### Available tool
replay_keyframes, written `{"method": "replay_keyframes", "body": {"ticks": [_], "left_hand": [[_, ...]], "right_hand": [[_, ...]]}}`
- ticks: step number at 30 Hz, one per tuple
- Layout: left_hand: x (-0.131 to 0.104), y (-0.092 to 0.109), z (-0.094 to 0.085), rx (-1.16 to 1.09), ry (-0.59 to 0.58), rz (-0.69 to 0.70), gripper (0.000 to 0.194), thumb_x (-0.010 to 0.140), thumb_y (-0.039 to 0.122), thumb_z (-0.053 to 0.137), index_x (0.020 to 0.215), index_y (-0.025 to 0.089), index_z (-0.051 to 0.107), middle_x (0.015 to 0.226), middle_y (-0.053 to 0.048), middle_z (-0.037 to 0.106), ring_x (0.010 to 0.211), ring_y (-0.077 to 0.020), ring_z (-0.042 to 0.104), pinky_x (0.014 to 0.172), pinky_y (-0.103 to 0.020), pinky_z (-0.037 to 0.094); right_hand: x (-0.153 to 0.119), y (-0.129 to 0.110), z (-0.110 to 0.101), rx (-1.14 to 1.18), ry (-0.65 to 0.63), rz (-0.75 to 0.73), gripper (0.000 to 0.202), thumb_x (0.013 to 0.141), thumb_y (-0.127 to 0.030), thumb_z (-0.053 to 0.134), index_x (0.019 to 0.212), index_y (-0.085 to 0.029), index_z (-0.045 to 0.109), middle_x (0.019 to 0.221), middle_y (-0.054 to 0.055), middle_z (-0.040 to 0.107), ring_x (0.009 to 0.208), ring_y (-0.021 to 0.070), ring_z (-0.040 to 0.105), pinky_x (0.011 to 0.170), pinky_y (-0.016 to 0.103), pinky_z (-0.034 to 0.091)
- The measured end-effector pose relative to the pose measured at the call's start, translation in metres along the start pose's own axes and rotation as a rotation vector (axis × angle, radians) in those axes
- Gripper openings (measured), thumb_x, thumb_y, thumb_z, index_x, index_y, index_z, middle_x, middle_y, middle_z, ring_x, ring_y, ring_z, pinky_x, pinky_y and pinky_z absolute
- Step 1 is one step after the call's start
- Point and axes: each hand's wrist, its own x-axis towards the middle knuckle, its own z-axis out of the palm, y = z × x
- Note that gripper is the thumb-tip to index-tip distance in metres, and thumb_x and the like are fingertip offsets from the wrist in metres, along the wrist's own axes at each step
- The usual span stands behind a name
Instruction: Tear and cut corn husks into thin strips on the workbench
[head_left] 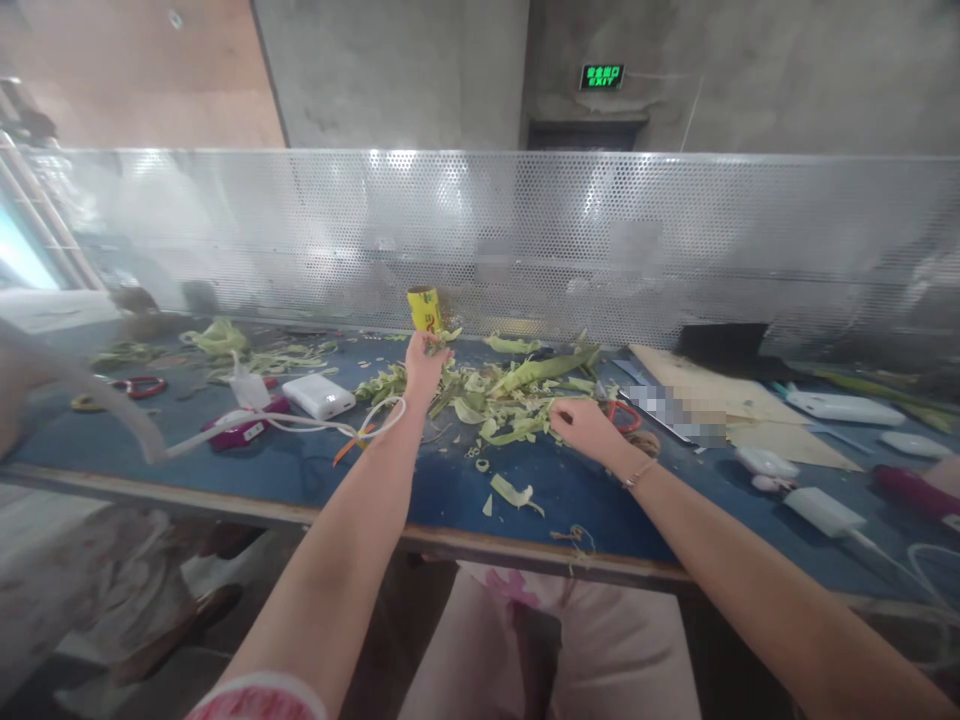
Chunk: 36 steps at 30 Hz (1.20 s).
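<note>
A heap of green leaf pieces [469,385] lies on the blue table [450,490]. My left hand [426,355] reaches to the far side of the heap, just in front of a yellow container [425,310]; its fingers are bent around a bit of green leaf. At the heap's right edge, my right hand [574,420] is closed with the fingers curled in, and what it holds, if anything, is hidden. Beside it are red-handled scissors [622,416]. Nearer the front edge lies a loose leaf scrap [516,493].
A white power bank [319,397] and a purple power strip [244,425] with cables stand at left. To the right are a phone [660,412], brown paper [712,385] and white chargers [825,511]. A perforated metal screen [480,240] borders the table's back.
</note>
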Motion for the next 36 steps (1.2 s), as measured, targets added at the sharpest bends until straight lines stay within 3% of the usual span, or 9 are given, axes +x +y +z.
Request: {"method": "replay_keyframes", "body": {"ticks": [4, 7, 14, 24, 27, 30, 33, 36], "left_hand": [[0.0, -0.005, 0.001, -0.113, -0.055, 0.006, 0.054, 0.057, 0.009, 0.07, 0.099, 0.024, 0.039, 0.084, 0.001, 0.062, 0.058, -0.0107, 0.063, 0.063, -0.027, 0.051], [0.001, -0.007, 0.002, -0.154, -0.045, -0.045, 0.062, 0.053, 0.01, 0.074, 0.103, 0.023, 0.039, 0.083, 0.0, 0.063, 0.06, -0.0123, 0.065, 0.065, -0.028, 0.053], [-0.003, -0.002, 0.004, -0.324, -0.112, -0.229, 0.033, 0.053, 0.012, 0.076, 0.079, 0.013, 0.054, 0.066, -0.001, 0.064, 0.06, -0.0106, 0.063, 0.059, -0.022, 0.05], [0.0, -0.002, -0.003, -0.328, -0.047, -0.297, 0.028, 0.061, 0.007, 0.065, 0.085, 0.017, 0.056, 0.073, 0.0, 0.063, 0.054, -0.0071, 0.056, 0.049, -0.02, 0.045], [0.005, -0.003, -0.014, -0.097, 0.141, -0.174, 0.036, 0.068, 0.009, 0.058, 0.101, 0.02, 0.053, 0.087, -0.002, 0.063, 0.066, -0.01, 0.059, 0.061, -0.024, 0.048], [0.007, -0.004, -0.03, 0.434, 0.336, -0.034, 0.044, 0.07, 0.014, 0.058, 0.112, 0.021, 0.048, 0.106, -0.011, 0.061, 0.099, -0.0221, 0.058, 0.084, -0.038, 0.044], [0.003, -0.006, -0.041, 0.911, 0.319, -0.131, 0.052, 0.062, 0.027, 0.068, 0.109, 0.016, 0.05, 0.12, -0.023, 0.054, 0.124, -0.0384, 0.037, 0.096, -0.055, 0.027], [-0.001, -0.009, -0.043, 1.025, 0.227, -0.275, 0.06, 0.051, 0.041, 0.075, 0.101, 0.016, 0.053, 0.123, -0.027, 0.049, 0.122, -0.0456, 0.036, 0.093, -0.061, 0.025]], "right_hand": [[0.0, 0.001, 0.0, -0.004, -0.02, 0.01, 0.017, 0.072, -0.018, 0.041, 0.055, -0.018, 0.038, 0.052, -0.003, 0.043, 0.051, 0.0095, 0.036, 0.054, 0.023, 0.026], [0.0, 0.003, 0.001, -0.005, -0.027, 0.006, 0.017, 0.072, -0.018, 0.041, 0.056, -0.018, 0.039, 0.052, -0.003, 0.044, 0.052, 0.0096, 0.036, 0.055, 0.023, 0.027], [0.0, 0.001, 0.0, -0.015, -0.043, 0.005, 0.016, 0.072, -0.018, 0.041, 0.055, -0.018, 0.041, 0.052, -0.002, 0.045, 0.051, 0.0096, 0.037, 0.053, 0.023, 0.026], [0.0, 0.003, 0.0, -0.005, -0.067, -0.005, 0.016, 0.072, -0.019, 0.042, 0.056, -0.018, 0.041, 0.053, -0.003, 0.045, 0.051, 0.0097, 0.038, 0.053, 0.023, 0.027], [0.0, 0.0, -0.001, -0.022, -0.085, 0.015, 0.017, 0.073, -0.019, 0.041, 0.056, -0.018, 0.04, 0.054, -0.002, 0.045, 0.052, 0.0099, 0.038, 0.054, 0.023, 0.027], [0.0, -0.002, -0.002, -0.017, -0.112, 0.017, 0.018, 0.074, -0.019, 0.04, 0.056, -0.019, 0.039, 0.054, -0.002, 0.044, 0.052, 0.0101, 0.039, 0.054, 0.023, 0.027], [-0.001, 0.0, 0.0, -0.006, -0.116, -0.002, 0.018, 0.074, -0.02, 0.04, 0.056, -0.019, 0.038, 0.052, -0.003, 0.043, 0.051, 0.0099, 0.038, 0.054, 0.023, 0.027], [-0.001, 0.003, 0.002, -0.004, -0.096, -0.02, 0.018, 0.073, -0.02, 0.041, 0.055, -0.019, 0.039, 0.052, -0.003, 0.044, 0.05, 0.0097, 0.037, 0.053, 0.023, 0.026]]}}
